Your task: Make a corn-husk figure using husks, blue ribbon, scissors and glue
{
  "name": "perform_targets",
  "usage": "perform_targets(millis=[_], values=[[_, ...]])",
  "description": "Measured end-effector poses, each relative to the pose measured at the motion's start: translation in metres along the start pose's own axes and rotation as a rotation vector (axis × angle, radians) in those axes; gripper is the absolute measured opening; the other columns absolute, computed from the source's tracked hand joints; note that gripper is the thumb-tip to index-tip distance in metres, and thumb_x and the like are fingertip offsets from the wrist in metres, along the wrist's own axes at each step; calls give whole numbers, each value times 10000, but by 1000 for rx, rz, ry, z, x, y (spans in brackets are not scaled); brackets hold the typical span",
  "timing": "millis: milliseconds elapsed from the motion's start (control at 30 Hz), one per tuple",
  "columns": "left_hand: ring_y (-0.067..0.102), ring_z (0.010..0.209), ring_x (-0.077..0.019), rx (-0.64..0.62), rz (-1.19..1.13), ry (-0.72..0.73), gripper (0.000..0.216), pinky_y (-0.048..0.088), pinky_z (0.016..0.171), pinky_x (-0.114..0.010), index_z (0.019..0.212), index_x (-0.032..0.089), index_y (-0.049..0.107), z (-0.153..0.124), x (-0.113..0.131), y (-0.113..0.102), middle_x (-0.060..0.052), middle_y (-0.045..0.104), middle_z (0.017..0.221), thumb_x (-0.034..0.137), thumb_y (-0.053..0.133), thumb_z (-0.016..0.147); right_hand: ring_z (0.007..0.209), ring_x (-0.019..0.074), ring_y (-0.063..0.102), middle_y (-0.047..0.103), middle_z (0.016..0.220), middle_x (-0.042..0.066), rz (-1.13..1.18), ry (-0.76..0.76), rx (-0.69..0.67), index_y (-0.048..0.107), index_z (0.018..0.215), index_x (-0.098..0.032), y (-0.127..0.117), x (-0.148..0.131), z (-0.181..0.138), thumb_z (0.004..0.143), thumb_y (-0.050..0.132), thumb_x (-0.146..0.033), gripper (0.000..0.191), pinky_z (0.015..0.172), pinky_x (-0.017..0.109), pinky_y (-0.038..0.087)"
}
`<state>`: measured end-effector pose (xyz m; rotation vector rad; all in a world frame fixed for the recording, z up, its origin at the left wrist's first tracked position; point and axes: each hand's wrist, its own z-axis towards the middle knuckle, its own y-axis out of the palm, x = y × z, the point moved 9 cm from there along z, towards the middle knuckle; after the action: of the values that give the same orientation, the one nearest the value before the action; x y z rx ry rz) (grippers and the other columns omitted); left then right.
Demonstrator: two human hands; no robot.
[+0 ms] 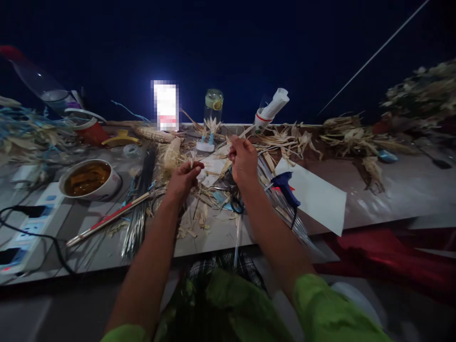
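My left hand [183,181] is closed, with a small pale piece of corn husk [193,160] poking up between thumb and fingers. To its right, my right hand [245,159] is raised in a pinch; whatever its fingertips hold is too small to make out. A pale strip shows just behind those fingertips, but I cannot tell whether they touch it. Beyond and between the hands stands a little husk figure with blue ties [211,130] on a white base [205,147]. Scissors [237,205] lie below my right hand, beside a blue glue gun [285,186].
On the left are a bowl of brown liquid [116,183], a power strip [35,228], a red-and-silver stick [107,219] and a bundle of wires [136,223]. Corn cobs [156,134], a bottle [213,102] and a paper cup [262,118] stand or lie behind. White card [317,199] lies right.
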<state>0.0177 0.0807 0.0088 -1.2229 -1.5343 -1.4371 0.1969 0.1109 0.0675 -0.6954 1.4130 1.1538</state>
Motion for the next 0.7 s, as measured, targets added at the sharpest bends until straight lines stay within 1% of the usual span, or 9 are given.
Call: perform_targets(millis=[67,133,200,300,367,500,600,700], values=[[324,406,-25,9,10,4,263,299,393,-169,817,150,636,-1,2,0,69,380,504,305,706,617,455,58,312,361,541,-68,-26,-29,56,345,614,-212,-7,-5,0,741,522,-504,364,452,214,289],[308,401,-27,1,-16,-10,264,302,398,-168,822,151,639,-2,2,2,76,340,476,321,697,629,467,56,318,361,536,-68,-57,-51,79,357,614,-209,-10,-5,-2,741,526,-493,354,462,207,295],[305,403,-26,-4,-51,-11,260,307,402,-167,813,155,632,-3,3,4,72,383,484,326,697,628,480,53,327,370,532,-69,-70,-47,44,372,607,-202,-6,3,-6,731,547,-470,343,471,199,297],[319,415,-15,12,-77,-7,271,314,405,-163,824,163,617,-3,4,5,42,534,608,321,703,622,490,50,334,386,528,-72,-81,-10,-32,392,595,-193,5,20,-15,717,560,-455,335,482,193,300],[331,409,-9,23,-70,-27,292,308,398,-162,840,164,609,-3,2,5,30,579,669,326,706,617,491,48,333,392,528,-75,-87,10,-59,404,594,-189,12,29,-21,714,558,-456,330,487,191,301],[399,414,-28,11,-27,-34,292,311,394,-171,788,158,586,-1,-2,5,34,564,619,310,727,583,481,49,327,399,523,-77,-97,39,-102,431,606,-187,24,38,-27,703,558,-471,326,468,190,283],[421,420,-41,-17,9,-17,263,315,394,-176,737,159,563,1,-4,5,41,539,581,292,727,580,476,48,322,398,517,-77,-131,43,-100,433,595,-187,24,39,-26,693,564,-478,334,470,189,286],[396,396,-37,-30,42,-26,242,291,375,-175,724,165,546,2,-8,6,49,519,561,297,709,604,476,49,325,396,518,-77,-114,58,-96,422,589,-189,21,43,-23,695,560,-480,340,472,188,289]])
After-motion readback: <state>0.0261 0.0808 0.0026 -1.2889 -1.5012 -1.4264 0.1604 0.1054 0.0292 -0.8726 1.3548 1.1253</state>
